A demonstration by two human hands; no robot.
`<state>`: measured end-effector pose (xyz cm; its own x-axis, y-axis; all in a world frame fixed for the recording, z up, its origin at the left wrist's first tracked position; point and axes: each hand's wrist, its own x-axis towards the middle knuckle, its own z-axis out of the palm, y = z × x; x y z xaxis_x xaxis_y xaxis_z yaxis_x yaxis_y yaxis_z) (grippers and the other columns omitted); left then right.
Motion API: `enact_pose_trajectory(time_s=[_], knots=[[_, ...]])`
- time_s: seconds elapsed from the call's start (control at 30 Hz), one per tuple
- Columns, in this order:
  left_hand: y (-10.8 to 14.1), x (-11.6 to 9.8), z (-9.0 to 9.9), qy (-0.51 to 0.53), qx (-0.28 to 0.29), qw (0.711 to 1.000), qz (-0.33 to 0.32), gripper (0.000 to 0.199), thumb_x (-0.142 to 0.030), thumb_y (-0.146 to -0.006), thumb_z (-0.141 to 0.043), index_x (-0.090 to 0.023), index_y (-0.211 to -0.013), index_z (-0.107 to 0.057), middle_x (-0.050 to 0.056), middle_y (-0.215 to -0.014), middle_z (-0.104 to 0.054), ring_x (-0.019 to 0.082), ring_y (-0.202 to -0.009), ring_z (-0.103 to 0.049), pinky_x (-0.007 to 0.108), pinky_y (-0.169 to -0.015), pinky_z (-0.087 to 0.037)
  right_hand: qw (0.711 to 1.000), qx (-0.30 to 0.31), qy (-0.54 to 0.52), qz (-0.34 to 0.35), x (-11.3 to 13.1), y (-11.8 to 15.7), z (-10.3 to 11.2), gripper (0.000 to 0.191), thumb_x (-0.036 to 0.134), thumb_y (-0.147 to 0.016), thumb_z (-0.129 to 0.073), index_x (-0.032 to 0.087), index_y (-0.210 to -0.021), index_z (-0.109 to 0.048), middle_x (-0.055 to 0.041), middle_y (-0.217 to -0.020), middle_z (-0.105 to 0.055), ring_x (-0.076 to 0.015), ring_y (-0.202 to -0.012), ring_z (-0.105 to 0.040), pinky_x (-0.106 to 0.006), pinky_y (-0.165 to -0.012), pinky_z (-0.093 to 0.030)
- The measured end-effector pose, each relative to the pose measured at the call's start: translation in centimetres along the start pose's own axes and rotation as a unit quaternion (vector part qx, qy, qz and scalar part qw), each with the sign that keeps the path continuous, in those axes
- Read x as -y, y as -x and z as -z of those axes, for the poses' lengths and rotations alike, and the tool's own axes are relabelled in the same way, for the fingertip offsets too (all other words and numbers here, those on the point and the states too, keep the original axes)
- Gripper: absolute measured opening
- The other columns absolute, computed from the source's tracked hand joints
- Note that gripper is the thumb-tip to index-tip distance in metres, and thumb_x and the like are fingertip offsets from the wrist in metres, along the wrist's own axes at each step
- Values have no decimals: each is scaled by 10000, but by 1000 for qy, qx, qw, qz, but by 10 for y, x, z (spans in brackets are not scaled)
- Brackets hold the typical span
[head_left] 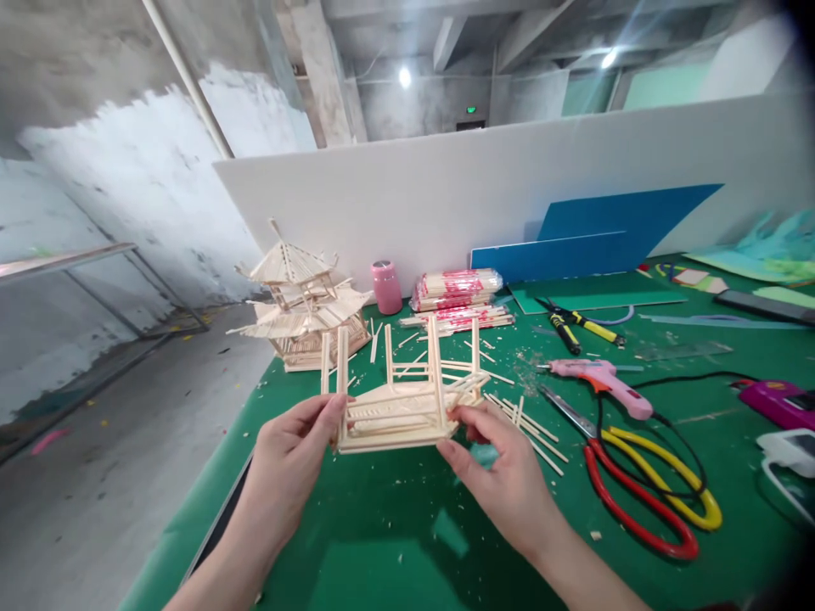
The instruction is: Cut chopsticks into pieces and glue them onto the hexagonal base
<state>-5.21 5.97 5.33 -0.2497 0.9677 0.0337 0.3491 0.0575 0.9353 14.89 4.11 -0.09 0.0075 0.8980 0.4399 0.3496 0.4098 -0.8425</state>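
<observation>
Between my two hands is a wooden stick frame (395, 416), a low base with several upright posts and short rails. My left hand (299, 450) pinches its left end by the front left post. At the right front corner, my right hand (493, 454) grips the base near another post. The frame is held over the green table, tilted slightly toward me. Behind it to the left stands a tiered stick pagoda model (299, 305) with pointed roofs. Loose wooden sticks (531, 433) lie just right of the frame.
A pink jar (385, 287) and wrapped stick bundles (455, 290) stand behind. To the right lie pliers (576, 327), a pink glue gun (602, 382) with its cord, and red-and-yellow scissors (637, 484). Blue boards (592, 238) lean on a white panel (395, 204).
</observation>
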Motion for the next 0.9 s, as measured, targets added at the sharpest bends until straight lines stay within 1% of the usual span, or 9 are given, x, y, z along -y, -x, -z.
enact_pose_trajectory(time_s=[0.23, 0.33, 0.37, 0.4, 0.47, 0.53, 0.6, 0.73, 0.9], knots=[[-5, -4, 3, -38, 12, 999, -12, 426, -502, -700, -576, -141, -919, -640, 57, -800, -681, 254, -824, -607, 312, -681, -486, 1000, -2, -20, -16, 4, -5, -3, 214, 343, -780, -578, 191, -929, -595, -35, -828, -557, -150, -697, -498, -274, -621, -436], [-6, 3, 5, -104, -28, 990, -96, 454, -472, -752, -531, -166, -1087, -549, 64, -866, -642, 242, -803, -594, 348, -685, -487, 999, -7, -21, -26, 5, -5, -4, 218, 353, -779, -581, 189, -921, -596, -31, -816, -551, -149, -694, -491, -273, -615, -430], [-5, 4, 5, -153, -66, 973, -159, 455, -452, -758, -532, -174, -1119, -522, 77, -911, -619, 248, -825, -579, 365, -698, -478, 999, -8, -21, -28, 5, -5, -5, 217, 353, -779, -581, 189, -921, -596, -30, -813, -549, -150, -695, -490, -272, -610, -429], [-5, 5, 6, -210, -103, 943, -238, 457, -431, -756, -545, -182, -1136, -505, 92, -956, -592, 259, -858, -560, 387, -724, -462, 999, -10, -22, -29, 5, -5, -5, 217, 351, -779, -581, 188, -922, -594, -30, -812, -545, -150, -696, -489, -272, -604, -428], [-2, 3, 5, -319, -142, 847, -400, 489, -412, -728, -590, -184, -1149, -490, 123, -1027, -553, 294, -930, -514, 438, -793, -406, 999, -11, -21, -26, 5, -6, -6, 209, 341, -781, -579, 186, -921, -592, -30, -803, -538, -152, -694, -490, -270, -591, -427], [0, -5, 0, -392, -91, 759, -512, 557, -427, -701, -617, -175, -1174, -466, 135, -1036, -569, 316, -958, -491, 458, -827, -361, 1000, -12, -15, -22, 5, -7, -7, 207, 334, -780, -580, 183, -921, -590, -30, -790, -533, -155, -685, -494, -272, -576, -427], [1, -15, -8, -445, -10, 707, -549, 550, -395, -729, -592, -151, -1200, -448, 134, -1052, -598, 302, -992, -485, 410, -830, -363, 1000, -10, -4, -15, 6, -7, -8, 207, 331, -779, -581, 181, -922, -589, -30, -778, -532, -159, -678, -500, -280, -574, -433], [-2, -31, -23, -462, 40, 685, -562, 400, -286, -791, -452, -139, -1162, -483, 113, -1041, -635, 287, -1050, -486, 396, -836, -385, 1000, -5, 3, -8, 7, -9, -8, 203, 312, -779, -586, 188, -940, -581, -32, -784, -538, -166, -685, -511, -298, -589, -448], [-10, -38, -25, -445, 94, 704, -545, 373, -276, -770, -473, -130, -1111, -515, 104, -1014, -644, 288, -1024, -503, 399, -822, -389, 1000, -2, 6, -3, 8, -10, -6, 208, 292, -778, -592, 193, -960, -574, -39, -800, -545, -174, -709, -514, -315, -599, -454]])
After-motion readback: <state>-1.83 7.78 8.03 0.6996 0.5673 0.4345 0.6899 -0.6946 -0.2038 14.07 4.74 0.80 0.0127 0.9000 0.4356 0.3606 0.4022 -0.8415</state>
